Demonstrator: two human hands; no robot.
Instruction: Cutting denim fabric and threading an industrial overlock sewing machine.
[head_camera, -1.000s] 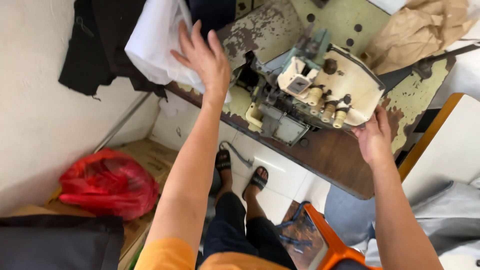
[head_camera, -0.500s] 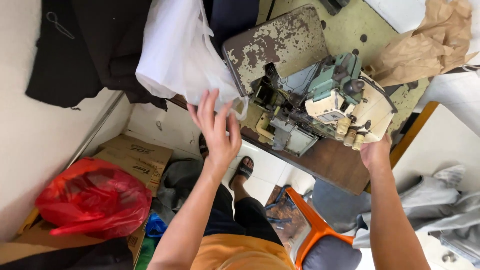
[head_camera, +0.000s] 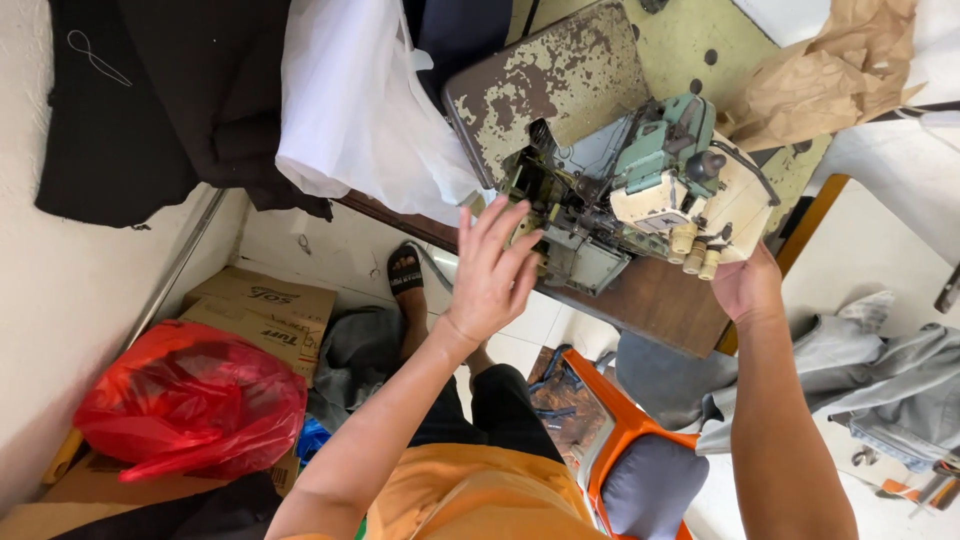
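We list first the sewing machine (head_camera: 640, 190), pale green and cream, standing on a worn table (head_camera: 560, 70) with flaking paint and a brown wooden front edge; all places below are given from this machine.

Left hand (head_camera: 492, 268): raised just off the machine's near left corner, fingers spread wide and straight, palm turned toward the machine, holding nothing. We cannot tell whether the fingertips touch the metal.

Right hand (head_camera: 745, 288): at the machine's right end, below the cream thread knobs (head_camera: 692, 250), pressed against the housing. Its fingers are hidden behind the machine, so we cannot tell how they are set.

White plastic bag (head_camera: 350, 100): hanging left of the machine, over the table edge.
Black cloth (head_camera: 170, 90): further left, against the wall.
Brown paper (head_camera: 820, 75): crumpled, behind and right of the machine.
Red plastic bag (head_camera: 190, 400): on the floor, well left and below, beside cardboard boxes (head_camera: 262, 305).
Orange chair (head_camera: 625, 450): below the machine.
Grey clothing (head_camera: 890, 380): on the floor, lower right.
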